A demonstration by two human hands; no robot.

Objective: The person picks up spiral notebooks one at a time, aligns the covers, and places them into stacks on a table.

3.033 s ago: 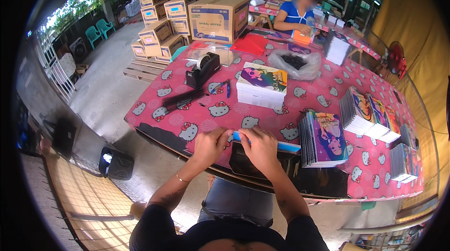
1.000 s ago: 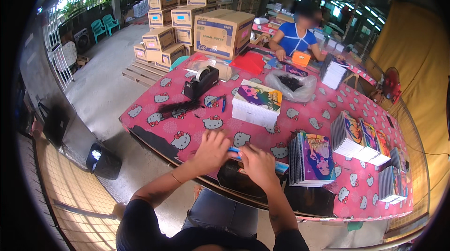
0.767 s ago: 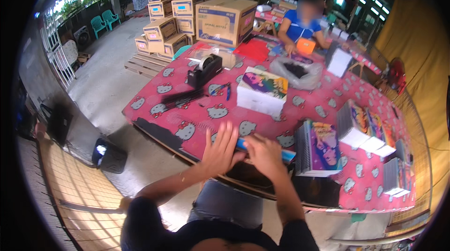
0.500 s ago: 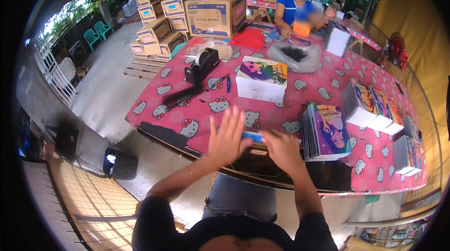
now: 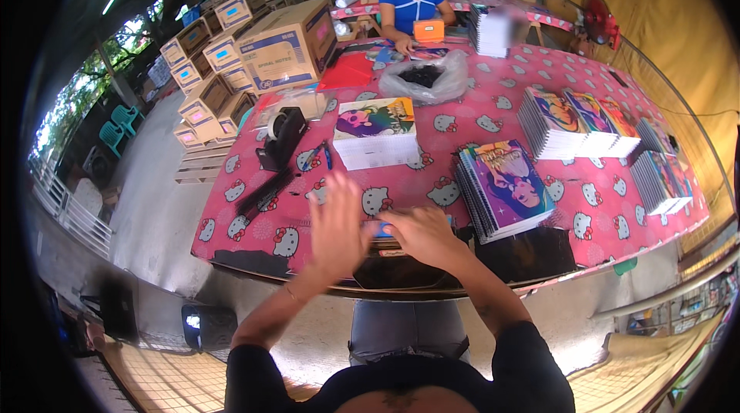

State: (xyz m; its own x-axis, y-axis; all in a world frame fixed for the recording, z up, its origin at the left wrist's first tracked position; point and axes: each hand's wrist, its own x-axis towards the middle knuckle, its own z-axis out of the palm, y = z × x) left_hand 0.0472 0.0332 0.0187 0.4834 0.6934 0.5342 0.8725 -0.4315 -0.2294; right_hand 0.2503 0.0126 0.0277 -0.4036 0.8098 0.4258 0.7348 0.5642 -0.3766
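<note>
My left hand [image 5: 338,222] hovers just above the near edge of the pink patterned table [image 5: 593,209], fingers spread and palm down, holding nothing. My right hand [image 5: 420,234] is curled over a thin blue-edged booklet [image 5: 380,230] lying at the table edge between both hands. Only a small strip of that booklet shows; the rest is under my right hand. Just right of my right hand stands a stack of notebooks with a purple picture cover [image 5: 505,186].
A white notebook stack with a colourful cover [image 5: 375,134] sits mid-table, with a black tape dispenser [image 5: 281,134], a pen [image 5: 327,156] and a black strip [image 5: 266,190] to its left. More notebook stacks [image 5: 559,120] line the right. A seated person [image 5: 416,5] works opposite, beside cardboard boxes [image 5: 289,47].
My left hand has lifted off the blue booklet and spread its fingers. The right hand stays on the booklet. My view has tilted up, showing more of the far table.
</note>
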